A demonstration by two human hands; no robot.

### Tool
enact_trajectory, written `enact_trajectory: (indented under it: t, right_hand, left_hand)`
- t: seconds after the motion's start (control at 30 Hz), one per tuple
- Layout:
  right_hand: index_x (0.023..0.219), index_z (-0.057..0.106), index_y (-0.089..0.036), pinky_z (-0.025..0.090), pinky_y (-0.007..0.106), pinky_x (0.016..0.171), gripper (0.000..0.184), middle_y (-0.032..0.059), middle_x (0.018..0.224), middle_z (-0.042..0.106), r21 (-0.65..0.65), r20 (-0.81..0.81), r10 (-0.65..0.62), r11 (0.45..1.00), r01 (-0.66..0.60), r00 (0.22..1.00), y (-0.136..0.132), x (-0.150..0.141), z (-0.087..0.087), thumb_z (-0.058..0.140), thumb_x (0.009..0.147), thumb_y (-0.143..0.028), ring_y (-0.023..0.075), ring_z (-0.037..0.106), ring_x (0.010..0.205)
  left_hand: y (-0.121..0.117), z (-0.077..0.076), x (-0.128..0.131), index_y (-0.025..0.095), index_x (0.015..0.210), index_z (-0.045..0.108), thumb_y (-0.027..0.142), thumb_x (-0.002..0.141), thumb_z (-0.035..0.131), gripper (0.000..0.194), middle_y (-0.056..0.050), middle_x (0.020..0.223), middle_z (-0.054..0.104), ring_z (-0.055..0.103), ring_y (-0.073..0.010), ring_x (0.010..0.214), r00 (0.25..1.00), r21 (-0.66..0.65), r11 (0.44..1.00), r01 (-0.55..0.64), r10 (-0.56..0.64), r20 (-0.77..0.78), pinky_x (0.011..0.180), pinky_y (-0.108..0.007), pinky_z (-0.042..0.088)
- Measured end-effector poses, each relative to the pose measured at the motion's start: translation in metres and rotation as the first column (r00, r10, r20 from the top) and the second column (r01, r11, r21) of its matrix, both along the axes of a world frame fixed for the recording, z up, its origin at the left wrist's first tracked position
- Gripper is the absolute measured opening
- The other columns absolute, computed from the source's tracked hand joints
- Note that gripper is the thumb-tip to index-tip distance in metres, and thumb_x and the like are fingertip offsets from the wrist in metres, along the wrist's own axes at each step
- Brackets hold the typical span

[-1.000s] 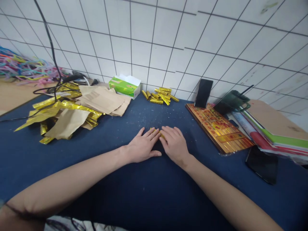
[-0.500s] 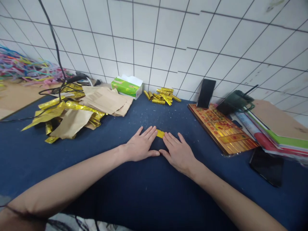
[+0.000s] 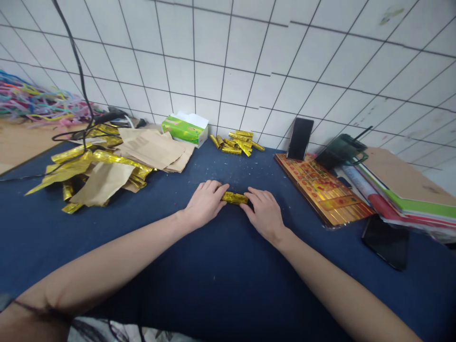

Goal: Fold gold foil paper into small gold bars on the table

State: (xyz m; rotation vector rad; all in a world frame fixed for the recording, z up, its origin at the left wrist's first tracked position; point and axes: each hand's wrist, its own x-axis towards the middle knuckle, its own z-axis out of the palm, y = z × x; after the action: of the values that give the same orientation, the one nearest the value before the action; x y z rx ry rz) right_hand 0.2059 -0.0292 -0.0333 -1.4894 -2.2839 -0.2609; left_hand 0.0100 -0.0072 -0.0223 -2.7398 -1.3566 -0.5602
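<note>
Between my two hands lies a shiny gold foil roll [image 3: 235, 198], just above or on the dark blue tabletop [image 3: 213, 280]. My left hand [image 3: 205, 203] pinches its left end between thumb and fingers. At the other end, my right hand [image 3: 264, 212] has its thumb and fingertips closed on the roll. The fingers cover both tips of it. Farther back, against the wall, is a small pile of similar gold foil rolls [image 3: 242, 142].
Gold foil strips [image 3: 117, 159] and brown paper sheets [image 3: 153, 149] lie left, near a green tissue box [image 3: 185, 130] and a black cable [image 3: 76, 52]. Rightward are a propped phone [image 3: 299, 138], an orange-gold packet [image 3: 327, 194], a dark mug [image 3: 344, 149] and another phone [image 3: 386, 242].
My hands were flat with fingers stretched over the gold piece; now their fingers are curled and grip its ends. More of the roll shows between them. The view has shifted slightly.
</note>
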Motion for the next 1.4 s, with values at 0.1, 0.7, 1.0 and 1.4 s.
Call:
enact_trajectory:
  t: [0.1, 0.7, 1.0, 1.4]
  right_hand:
    - [0.099, 0.061, -0.017, 0.036, 0.042, 0.092, 0.022, 0.0093, 0.113, 0.059, 0.035, -0.01, 0.04, 0.999, -0.04, 0.999, -0.002, 0.0, 0.002, 0.047, 0.085, -0.026, 0.0232, 0.053, 0.103]
    - [0.092, 0.063, -0.017, 0.04, 0.031, 0.067, 0.019, 0.006, 0.079, 0.058, 0.078, 0.016, 0.214, 0.974, -0.215, 0.977, -0.007, 0.001, 0.003, 0.046, 0.085, -0.019, 0.0174, 0.048, 0.073]
    - [0.084, 0.065, -0.019, 0.041, 0.031, 0.068, 0.017, 0.007, 0.083, 0.057, 0.077, -0.003, 0.238, 0.968, -0.237, 0.971, -0.007, 0.001, 0.003, 0.049, 0.084, -0.021, 0.0179, 0.048, 0.077]
    - [0.082, 0.063, -0.017, 0.045, 0.032, 0.072, 0.016, 0.0053, 0.082, 0.063, 0.002, -0.253, 0.311, 0.947, -0.321, 0.916, -0.001, 0.002, -0.001, 0.047, 0.084, -0.015, 0.0169, 0.053, 0.077]
  left_hand:
    - [-0.001, 0.002, -0.001, 0.017, 0.108, 0.052, 0.025, 0.082, 0.051, 0.027, -0.007, 0.097, 0.053, 0.048, -0.022, 0.09, 0.999, 0.018, 1.0, -0.003, 0.004, -0.04, 0.076, -0.034, 0.04]
    - [-0.007, -0.002, -0.006, 0.018, 0.095, 0.051, 0.015, 0.083, 0.046, 0.013, -0.003, 0.088, 0.051, 0.051, -0.0155, 0.08, 0.996, -0.083, 0.993, 0.085, -0.083, 0.023, 0.069, -0.026, 0.045]
    - [-0.006, 0.001, -0.013, 0.015, 0.083, 0.057, 0.016, 0.084, 0.047, 0.01, -0.004, 0.085, 0.053, 0.052, -0.0147, 0.08, 0.986, -0.146, 0.976, 0.161, -0.153, 0.063, 0.072, -0.026, 0.045]
    - [0.001, -0.001, -0.014, 0.017, 0.082, 0.064, 0.015, 0.081, 0.052, 0.012, -0.003, 0.079, 0.059, 0.054, -0.0155, 0.079, 0.977, -0.191, 0.969, 0.156, -0.122, 0.176, 0.074, -0.026, 0.045]
